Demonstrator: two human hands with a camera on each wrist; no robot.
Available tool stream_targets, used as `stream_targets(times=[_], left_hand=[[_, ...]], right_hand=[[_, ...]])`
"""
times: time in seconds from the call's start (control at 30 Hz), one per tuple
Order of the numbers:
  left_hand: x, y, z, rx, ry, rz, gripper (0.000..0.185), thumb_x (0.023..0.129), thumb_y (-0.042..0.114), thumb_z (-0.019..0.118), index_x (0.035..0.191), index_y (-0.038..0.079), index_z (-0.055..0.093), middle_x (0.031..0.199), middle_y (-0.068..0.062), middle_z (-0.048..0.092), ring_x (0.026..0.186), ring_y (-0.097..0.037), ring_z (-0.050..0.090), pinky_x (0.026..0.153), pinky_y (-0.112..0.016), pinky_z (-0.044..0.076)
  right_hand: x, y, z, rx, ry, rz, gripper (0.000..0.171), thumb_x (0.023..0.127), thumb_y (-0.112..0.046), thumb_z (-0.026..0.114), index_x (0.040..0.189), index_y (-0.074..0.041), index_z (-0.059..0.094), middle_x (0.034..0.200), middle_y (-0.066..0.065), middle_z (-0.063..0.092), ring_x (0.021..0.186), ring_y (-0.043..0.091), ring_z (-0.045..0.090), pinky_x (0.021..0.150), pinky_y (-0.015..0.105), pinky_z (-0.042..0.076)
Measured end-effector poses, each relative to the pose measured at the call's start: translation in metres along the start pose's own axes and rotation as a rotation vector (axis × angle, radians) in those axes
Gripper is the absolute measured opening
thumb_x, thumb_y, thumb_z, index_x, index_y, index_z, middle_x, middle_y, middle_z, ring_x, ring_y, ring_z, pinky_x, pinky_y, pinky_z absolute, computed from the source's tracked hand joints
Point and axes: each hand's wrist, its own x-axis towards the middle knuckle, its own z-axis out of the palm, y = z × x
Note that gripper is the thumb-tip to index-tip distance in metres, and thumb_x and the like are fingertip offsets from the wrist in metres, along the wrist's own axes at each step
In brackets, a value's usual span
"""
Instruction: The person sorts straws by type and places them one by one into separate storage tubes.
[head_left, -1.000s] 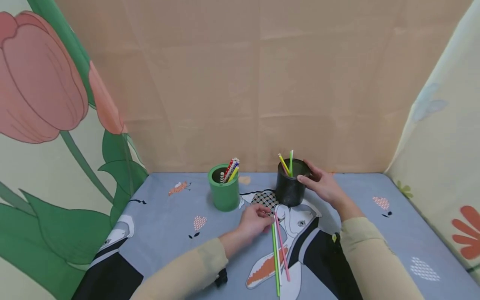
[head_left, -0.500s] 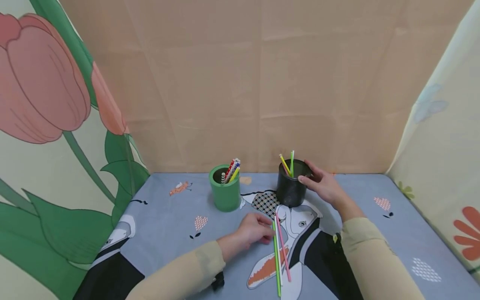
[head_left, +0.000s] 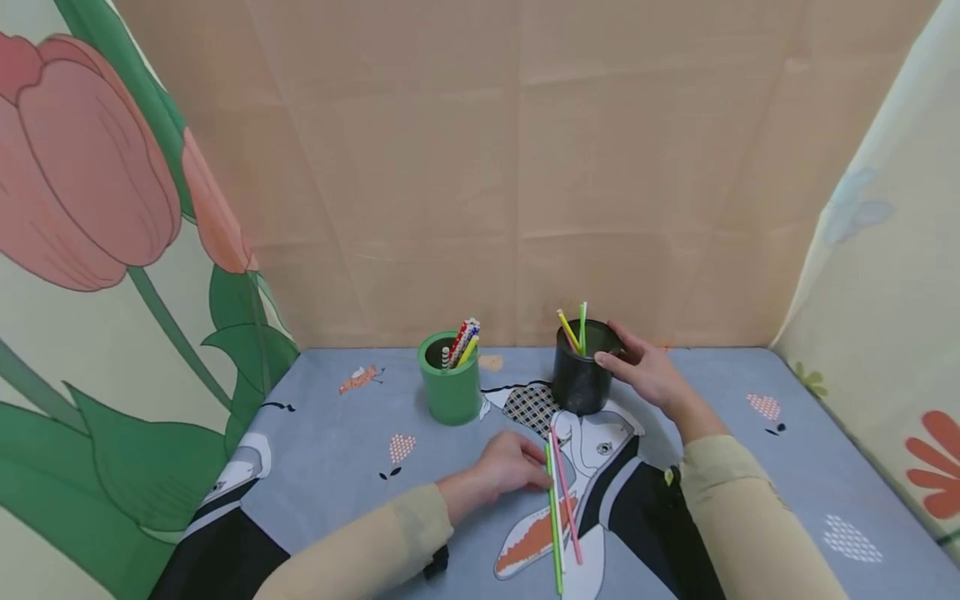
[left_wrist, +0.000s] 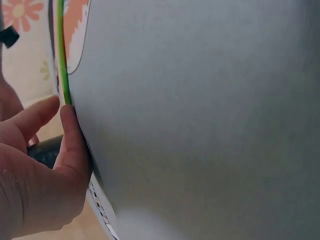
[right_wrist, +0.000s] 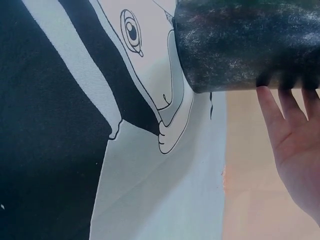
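Observation:
My left hand (head_left: 513, 465) has thumb and finger closed at the upper part of a thin, straw-like green stick (left_wrist: 61, 50) on the tablecloth. Beside it lie a pink stick (head_left: 568, 508) and a white one, partly hidden. My right hand (head_left: 643, 368) grips the side of a black cup (head_left: 579, 385), thumb near the rim; in the right wrist view the fingertips (right_wrist: 263, 92) touch its wall. Standing in the black cup are a yellow stick (head_left: 567, 327), a green one and a pinkish one.
A green cup (head_left: 453, 400) stands left of the black one, holding red, blue, yellow and striped sticks (head_left: 463, 342). The blue tablecloth (head_left: 337, 467) has printed rabbits and flowers. A tan backdrop (head_left: 480, 183) rises behind the table, with printed fabric on both sides.
My left hand has come slightly down toward me along the green stick, and its thumb and finger have closed at it. The right hand and both cups have stayed in place.

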Motion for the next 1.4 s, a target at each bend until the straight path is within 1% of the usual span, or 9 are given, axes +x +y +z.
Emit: stream_targets(times=[0.1, 0.33, 0.5, 0.7, 0.8, 0.9, 1.1, 1.27, 1.4], left_hand=[[0.002, 0.0, 0.002, 0.04, 0.009, 0.009, 0.028, 0.078, 0.003, 0.093, 0.099, 0.008, 0.076, 0.08, 0.0, 0.072, 0.068, -0.014, 0.071, 0.062, -0.027, 0.062], [0.004, 0.002, 0.004, 0.1, 0.02, -0.005, 0.032, 0.075, 0.01, 0.098, 0.095, 0.011, 0.072, 0.082, -0.001, 0.069, 0.063, -0.016, 0.068, 0.055, -0.026, 0.059], [0.003, 0.005, 0.005, 0.099, 0.014, -0.009, 0.035, 0.074, 0.006, 0.098, 0.095, 0.01, 0.07, 0.083, -0.002, 0.067, 0.062, -0.016, 0.068, 0.054, -0.025, 0.06], [-0.001, 0.008, 0.005, 0.093, 0.027, -0.042, 0.035, 0.074, -0.003, 0.094, 0.095, 0.007, 0.068, 0.086, -0.005, 0.065, 0.064, -0.019, 0.069, 0.054, -0.027, 0.062], [-0.001, 0.008, 0.005, 0.096, 0.028, -0.045, 0.034, 0.074, -0.007, 0.092, 0.094, 0.006, 0.068, 0.086, -0.006, 0.065, 0.062, -0.019, 0.069, 0.053, -0.028, 0.062], [0.001, 0.008, 0.006, 0.106, 0.031, -0.029, 0.034, 0.073, -0.007, 0.092, 0.094, 0.006, 0.068, 0.085, -0.005, 0.064, 0.06, -0.019, 0.068, 0.051, -0.028, 0.061], [0.0, 0.006, 0.012, 0.147, 0.067, -0.001, 0.036, 0.073, -0.003, 0.094, 0.092, 0.008, 0.066, 0.084, -0.003, 0.062, 0.058, -0.017, 0.066, 0.05, -0.027, 0.059], [-0.002, 0.006, 0.014, 0.158, 0.079, 0.031, 0.034, 0.071, -0.01, 0.088, 0.093, 0.005, 0.066, 0.081, -0.004, 0.062, 0.057, -0.016, 0.065, 0.05, -0.026, 0.059], [0.0, 0.005, 0.012, 0.173, 0.071, 0.036, 0.032, 0.07, -0.013, 0.084, 0.09, 0.004, 0.067, 0.079, -0.004, 0.063, 0.057, -0.016, 0.066, 0.049, -0.025, 0.059]], right_hand=[[0.001, -0.001, 0.0, 0.001, 0.002, -0.002, 0.091, 0.104, -0.054, 0.066, 0.173, -0.026, 0.013, 0.166, 0.031, 0.036, 0.146, 0.051, 0.044, 0.116, 0.067, 0.042], [0.003, -0.003, 0.001, 0.001, 0.0, -0.007, 0.092, 0.104, -0.055, 0.067, 0.173, -0.026, 0.014, 0.166, 0.031, 0.037, 0.147, 0.05, 0.044, 0.117, 0.068, 0.041], [0.003, -0.003, 0.002, -0.002, -0.001, -0.003, 0.092, 0.103, -0.055, 0.067, 0.173, -0.029, 0.013, 0.167, 0.03, 0.035, 0.147, 0.05, 0.043, 0.117, 0.068, 0.041], [0.002, -0.004, 0.003, 0.001, -0.011, -0.005, 0.094, 0.103, -0.058, 0.066, 0.173, -0.028, 0.013, 0.168, 0.03, 0.034, 0.147, 0.051, 0.042, 0.117, 0.07, 0.04], [0.002, -0.003, 0.003, 0.008, -0.015, -0.007, 0.094, 0.102, -0.058, 0.066, 0.173, -0.028, 0.012, 0.169, 0.029, 0.032, 0.148, 0.051, 0.041, 0.117, 0.07, 0.039], [0.003, -0.002, 0.003, 0.011, -0.014, -0.007, 0.094, 0.102, -0.059, 0.066, 0.173, -0.029, 0.011, 0.169, 0.029, 0.031, 0.149, 0.051, 0.041, 0.117, 0.07, 0.04], [0.004, 0.001, 0.001, 0.005, -0.016, -0.009, 0.093, 0.103, -0.058, 0.066, 0.173, -0.03, 0.011, 0.169, 0.03, 0.031, 0.149, 0.051, 0.041, 0.116, 0.07, 0.04], [0.005, 0.003, 0.0, 0.0, -0.016, -0.008, 0.093, 0.103, -0.058, 0.065, 0.173, -0.03, 0.011, 0.168, 0.03, 0.032, 0.149, 0.052, 0.04, 0.116, 0.07, 0.04], [0.005, 0.004, 0.0, -0.009, -0.019, 0.003, 0.094, 0.102, -0.06, 0.065, 0.173, -0.03, 0.011, 0.168, 0.031, 0.033, 0.148, 0.052, 0.041, 0.116, 0.071, 0.04]])
